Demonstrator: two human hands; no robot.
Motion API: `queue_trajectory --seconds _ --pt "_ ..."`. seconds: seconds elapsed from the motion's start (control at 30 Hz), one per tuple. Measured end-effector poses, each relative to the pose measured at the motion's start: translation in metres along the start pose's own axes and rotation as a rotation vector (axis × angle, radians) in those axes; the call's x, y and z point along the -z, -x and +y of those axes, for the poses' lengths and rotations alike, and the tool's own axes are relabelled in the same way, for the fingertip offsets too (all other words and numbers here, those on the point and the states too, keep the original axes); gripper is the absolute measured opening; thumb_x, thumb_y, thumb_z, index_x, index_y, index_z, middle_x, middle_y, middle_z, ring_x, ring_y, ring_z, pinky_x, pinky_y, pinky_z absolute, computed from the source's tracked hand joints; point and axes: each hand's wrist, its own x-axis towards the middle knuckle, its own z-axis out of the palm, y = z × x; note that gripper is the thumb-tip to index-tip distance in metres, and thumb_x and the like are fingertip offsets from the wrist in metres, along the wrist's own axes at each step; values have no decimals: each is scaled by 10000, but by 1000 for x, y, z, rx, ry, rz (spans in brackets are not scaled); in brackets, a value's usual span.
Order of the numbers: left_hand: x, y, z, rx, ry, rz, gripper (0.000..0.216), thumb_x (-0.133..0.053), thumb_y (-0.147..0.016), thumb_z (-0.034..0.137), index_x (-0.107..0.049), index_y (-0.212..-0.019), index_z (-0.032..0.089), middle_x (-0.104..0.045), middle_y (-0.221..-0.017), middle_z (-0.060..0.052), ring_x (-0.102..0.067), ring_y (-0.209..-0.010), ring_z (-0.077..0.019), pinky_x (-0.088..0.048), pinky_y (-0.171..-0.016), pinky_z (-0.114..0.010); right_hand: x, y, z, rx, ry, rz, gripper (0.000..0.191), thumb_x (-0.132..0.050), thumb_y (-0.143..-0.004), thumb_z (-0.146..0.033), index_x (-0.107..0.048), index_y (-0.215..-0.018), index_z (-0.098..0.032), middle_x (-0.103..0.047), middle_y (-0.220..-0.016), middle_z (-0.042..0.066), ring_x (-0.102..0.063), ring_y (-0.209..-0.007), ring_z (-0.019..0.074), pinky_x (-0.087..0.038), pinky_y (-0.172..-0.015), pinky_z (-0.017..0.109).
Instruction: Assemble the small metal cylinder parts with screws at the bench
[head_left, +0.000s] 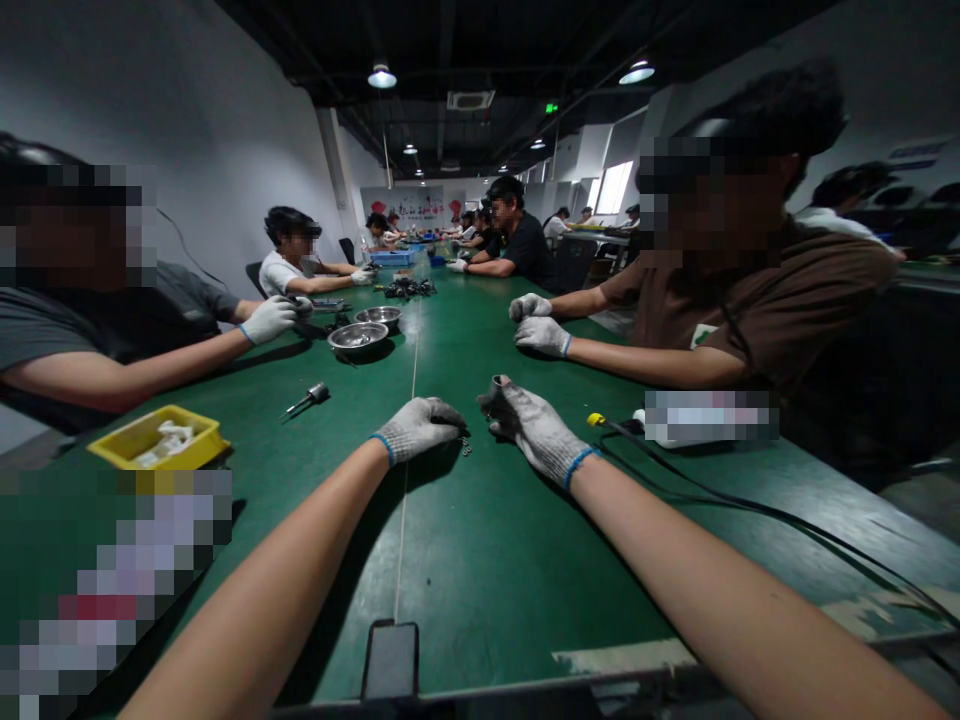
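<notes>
Both of my hands wear grey knit gloves and rest on the green table. My left hand is curled, fingertips pressed down beside a few tiny dark parts. My right hand is closed round a small dark cylindrical part that it holds upright, just right of the left hand.
A yellow tray with white pieces sits at left, a small dark tool lies beyond it, and two metal bowls stand further back. A black cable runs along the right. Gloved co-workers sit on both sides. A phone stands at the near edge.
</notes>
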Motion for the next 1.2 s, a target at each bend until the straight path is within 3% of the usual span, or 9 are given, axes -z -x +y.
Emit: queue_trajectory --seconds 0.17,0.27,0.37,0.63,1.2 --pt "5 2 2 8 -91 -58 272 -664 -773 287 -835 -952 175 -794 -954 -43 -724 -921 -225 -561 -835 -275 0 -4 3 -17 -8 1 606 -727 -706 -825 -600 -793 -239 -624 -589 -22 -540 -512 143 -391 -453 245" --pt "9 4 3 29 -101 -75 273 -697 -753 325 -835 -931 171 -781 -894 -35 -713 -857 -221 -546 -763 -269 1 -6 3 -20 9 -10 584 -667 -775 -820 -587 -823 -243 -581 -580 -42 -520 -497 135 -407 -460 243" --pt "11 5 3 4 -122 -87 263 -725 -741 326 -843 -926 181 -778 -904 -28 -703 -874 -212 -530 -786 -258 2 -4 1 -27 34 -26 547 -675 -801 -773 -619 -919 -242 -580 -614 -48 -516 -511 129 -425 -472 238" --pt "7 4 -1 -42 -140 -69 253 -721 -783 332 -854 -943 189 -778 -929 -28 -694 -896 -205 -524 -837 -256 5 3 1 60 156 -141 448 -849 -717 -507 -649 -1023 -248 -622 -767 -32 -582 -670 139 -484 -543 234" --pt "6 2 -6 -47 -129 -39 259 -716 -799 353 -852 -934 179 -767 -900 -35 -695 -873 -201 -524 -793 -256 3 9 -5 40 114 -154 480 -936 -622 -411 -713 -1014 -247 -698 -913 20 -664 -850 193 -576 -677 303"
